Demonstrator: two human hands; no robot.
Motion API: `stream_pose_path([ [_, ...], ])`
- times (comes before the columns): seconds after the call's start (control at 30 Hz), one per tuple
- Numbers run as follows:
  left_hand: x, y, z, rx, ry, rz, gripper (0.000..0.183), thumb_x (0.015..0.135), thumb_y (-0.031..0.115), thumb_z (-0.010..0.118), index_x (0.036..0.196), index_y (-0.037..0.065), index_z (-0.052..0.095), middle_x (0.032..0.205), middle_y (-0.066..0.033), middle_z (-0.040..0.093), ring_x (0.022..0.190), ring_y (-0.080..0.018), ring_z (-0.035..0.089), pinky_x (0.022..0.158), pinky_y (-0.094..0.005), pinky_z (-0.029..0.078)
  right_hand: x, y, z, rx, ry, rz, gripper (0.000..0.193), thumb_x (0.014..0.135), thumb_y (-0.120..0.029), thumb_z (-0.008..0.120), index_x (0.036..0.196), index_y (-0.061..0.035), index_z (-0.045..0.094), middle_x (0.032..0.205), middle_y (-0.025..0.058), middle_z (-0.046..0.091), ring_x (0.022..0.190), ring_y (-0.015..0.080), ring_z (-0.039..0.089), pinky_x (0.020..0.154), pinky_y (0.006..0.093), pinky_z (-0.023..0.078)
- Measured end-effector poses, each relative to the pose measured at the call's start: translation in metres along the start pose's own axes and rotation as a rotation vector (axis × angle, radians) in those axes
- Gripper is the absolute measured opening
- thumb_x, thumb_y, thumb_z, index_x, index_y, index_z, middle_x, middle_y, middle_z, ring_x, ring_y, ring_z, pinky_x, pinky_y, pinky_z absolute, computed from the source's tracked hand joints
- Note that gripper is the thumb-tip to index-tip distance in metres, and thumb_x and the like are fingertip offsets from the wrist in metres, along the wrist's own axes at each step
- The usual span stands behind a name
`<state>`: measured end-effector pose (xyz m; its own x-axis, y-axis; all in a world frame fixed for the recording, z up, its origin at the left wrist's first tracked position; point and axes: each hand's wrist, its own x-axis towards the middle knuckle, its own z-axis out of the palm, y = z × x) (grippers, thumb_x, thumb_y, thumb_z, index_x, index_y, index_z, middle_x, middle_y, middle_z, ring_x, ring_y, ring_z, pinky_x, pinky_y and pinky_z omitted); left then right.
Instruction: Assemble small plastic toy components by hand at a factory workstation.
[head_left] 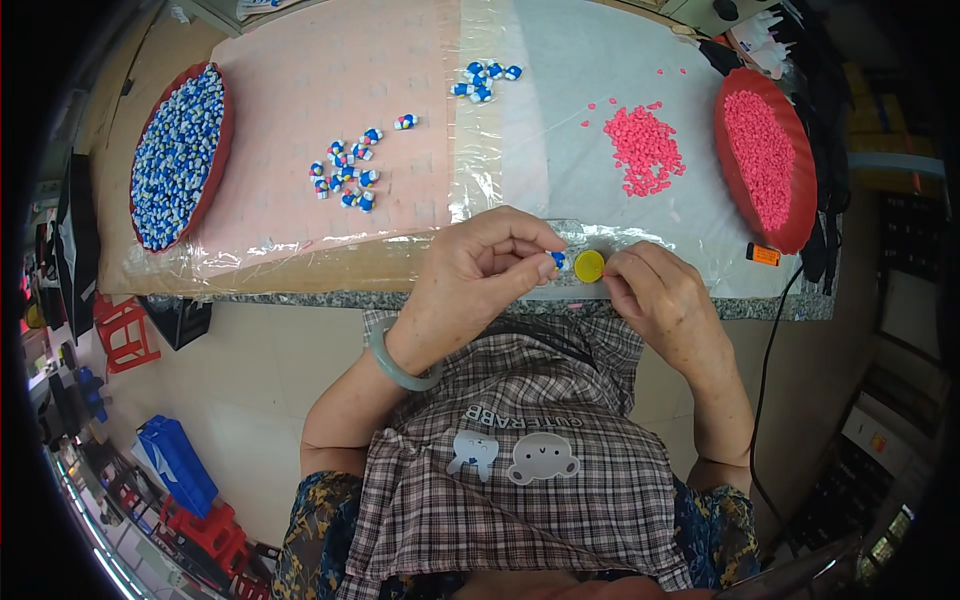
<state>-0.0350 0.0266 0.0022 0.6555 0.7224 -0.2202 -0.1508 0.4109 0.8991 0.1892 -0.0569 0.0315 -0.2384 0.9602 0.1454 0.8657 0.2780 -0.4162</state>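
Between the thumb and forefinger of my left hand [490,262] is a small blue-and-white figurine [558,260], held just above the table's near edge. A round yellow cap or shallow dish [589,266] lies between my two hands, close to the right fingertips. My right hand [655,292] is closed in a pinch beside it; whatever its fingertips hold is too small to make out. Loose pink pieces [643,150] are spread beyond my right hand. Several blue-and-white figurines [345,175] lie beyond my left hand, with another cluster [482,80] farther back.
At the far left stands a red tray [225,130] heaped with blue-and-white figurines. Another red tray [806,175], full of pink pieces, is on the right. A small orange-and-black object [763,254] sits near the right front edge, by a black cable [768,370]. Plastic sheeting covers the table.
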Motion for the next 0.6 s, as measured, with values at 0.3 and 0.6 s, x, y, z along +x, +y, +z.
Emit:
stream_pose_path([
  [0.3,0.0011,-0.0027,0.005,0.002,-0.031,0.012,0.019,0.094,-0.004,0.065,0.113,-0.005,0.066,0.11,-0.0084,0.067,0.096,-0.0113,0.066,0.086,-0.025,0.056,0.0004,0.002,-0.0024,0.068,0.002,0.021,0.021,0.075,0.006,0.076,0.089,-0.0007,0.062,0.085,0.0115,0.065,0.075,0.0298,0.068,0.065,0.0379,0.056],
  [0.6,0.0017,0.0,0.0084,0.002,-0.028,-0.021,0.021,0.094,-0.003,0.065,0.114,-0.006,0.065,0.107,-0.0094,0.069,0.095,-0.0118,0.067,0.086,-0.0255,0.056,0.0026,-0.0011,-0.0016,-0.005,-0.036,0.012,0.022,0.075,0.006,0.076,0.09,-0.0003,0.061,0.086,0.0119,0.065,0.079,0.031,0.068,0.069,0.0392,0.056],
])
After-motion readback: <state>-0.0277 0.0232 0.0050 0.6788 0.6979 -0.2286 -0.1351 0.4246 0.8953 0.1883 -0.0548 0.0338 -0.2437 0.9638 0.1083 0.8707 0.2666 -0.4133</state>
